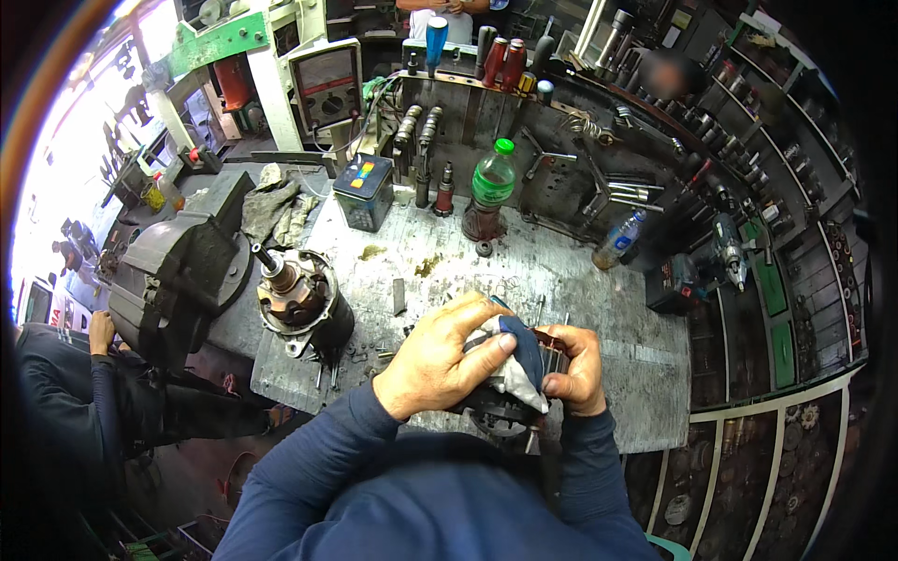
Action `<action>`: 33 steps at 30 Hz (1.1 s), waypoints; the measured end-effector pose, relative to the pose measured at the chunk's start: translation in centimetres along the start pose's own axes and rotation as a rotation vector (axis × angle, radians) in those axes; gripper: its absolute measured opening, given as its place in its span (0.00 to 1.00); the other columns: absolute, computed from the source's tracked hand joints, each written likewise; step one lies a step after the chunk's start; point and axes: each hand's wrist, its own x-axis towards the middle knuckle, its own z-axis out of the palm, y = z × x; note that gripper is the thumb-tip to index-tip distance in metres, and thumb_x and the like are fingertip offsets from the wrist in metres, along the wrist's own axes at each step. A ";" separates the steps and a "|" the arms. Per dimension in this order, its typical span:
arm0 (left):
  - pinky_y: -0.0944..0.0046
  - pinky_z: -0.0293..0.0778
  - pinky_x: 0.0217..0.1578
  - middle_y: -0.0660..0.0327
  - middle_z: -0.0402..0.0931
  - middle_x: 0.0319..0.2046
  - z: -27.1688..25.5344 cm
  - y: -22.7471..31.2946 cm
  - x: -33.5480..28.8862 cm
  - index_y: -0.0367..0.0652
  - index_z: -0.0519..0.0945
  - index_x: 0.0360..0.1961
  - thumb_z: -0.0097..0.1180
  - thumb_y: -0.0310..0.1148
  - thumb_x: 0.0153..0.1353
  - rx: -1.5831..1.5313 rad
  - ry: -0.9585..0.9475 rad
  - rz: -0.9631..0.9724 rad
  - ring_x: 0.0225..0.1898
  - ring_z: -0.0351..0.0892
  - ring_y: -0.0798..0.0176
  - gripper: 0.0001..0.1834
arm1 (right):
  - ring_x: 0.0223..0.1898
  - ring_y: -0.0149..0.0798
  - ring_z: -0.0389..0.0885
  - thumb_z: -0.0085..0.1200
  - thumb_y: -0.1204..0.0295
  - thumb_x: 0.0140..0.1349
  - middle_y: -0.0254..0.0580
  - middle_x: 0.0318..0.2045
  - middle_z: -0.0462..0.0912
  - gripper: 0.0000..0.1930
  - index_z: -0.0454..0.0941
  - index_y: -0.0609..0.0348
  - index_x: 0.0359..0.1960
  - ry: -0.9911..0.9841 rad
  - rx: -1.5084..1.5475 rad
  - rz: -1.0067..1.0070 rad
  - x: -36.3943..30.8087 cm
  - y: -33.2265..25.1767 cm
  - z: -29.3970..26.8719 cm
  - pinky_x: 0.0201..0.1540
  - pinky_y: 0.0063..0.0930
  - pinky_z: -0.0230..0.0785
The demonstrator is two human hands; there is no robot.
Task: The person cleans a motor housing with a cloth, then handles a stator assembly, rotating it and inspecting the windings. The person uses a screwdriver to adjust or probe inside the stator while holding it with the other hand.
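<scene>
My left hand (440,360) is closed on a grey-white and blue rag (516,374), pressing it against a metal part in front of my body. My right hand (582,369) grips the ribbed, copper-brown end of a metal part (550,344) beside the rag, thumb on the near side. Under the rag a dark round piece with a notched rim (500,409) shows. Both hands and the cloth hide most of the workpiece, so I cannot tell its exact kind. To the left, a motor-like housing (307,304) stands upright with its shaft pointing up.
A large bench vise (178,266) and crumpled rags (279,208) lie left. Behind are a small battery (364,192), a green-capped bottle (494,178) and a clear bottle (619,240). A cordless drill (728,251) is at right. Another person's arm (103,374) shows far left.
</scene>
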 end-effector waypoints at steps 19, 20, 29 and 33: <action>0.70 0.76 0.47 0.65 0.83 0.48 -0.3 -4.8 -1.9 0.31 0.79 0.65 0.77 0.51 0.60 -0.924 -0.324 -0.564 0.47 0.77 0.74 0.41 | 0.35 0.33 0.87 0.83 0.46 0.44 0.45 0.38 0.90 0.39 0.85 0.73 0.43 0.149 0.345 0.024 -2.0 1.8 1.3 0.43 0.27 0.81; 0.69 0.75 0.50 0.65 0.83 0.48 -0.2 -4.6 -1.9 0.32 0.79 0.65 0.75 0.48 0.64 -0.931 -0.343 -0.513 0.48 0.77 0.74 0.37 | 0.36 0.36 0.89 0.80 0.45 0.47 0.48 0.40 0.90 0.40 0.84 0.75 0.45 0.083 0.347 -0.016 -1.9 2.0 1.1 0.43 0.29 0.82; 0.52 0.73 0.69 0.51 0.77 0.66 1.7 -8.4 -3.2 0.38 0.68 0.77 0.62 0.46 0.64 -1.448 0.024 -0.275 0.67 0.78 0.54 0.43 | 0.62 0.66 0.83 0.64 0.30 0.59 0.70 0.62 0.81 0.57 0.69 0.72 0.73 0.161 0.864 0.112 -2.3 4.9 1.9 0.65 0.69 0.76; 0.54 0.76 0.63 0.60 0.80 0.58 1.1 -7.8 -3.7 0.45 0.70 0.76 0.55 0.48 0.69 -1.457 0.374 -0.399 0.60 0.81 0.58 0.37 | 0.65 0.65 0.81 0.46 0.23 0.64 0.62 0.64 0.82 0.55 0.69 0.63 0.74 -0.182 1.321 0.025 -2.2 7.2 1.5 0.72 0.69 0.68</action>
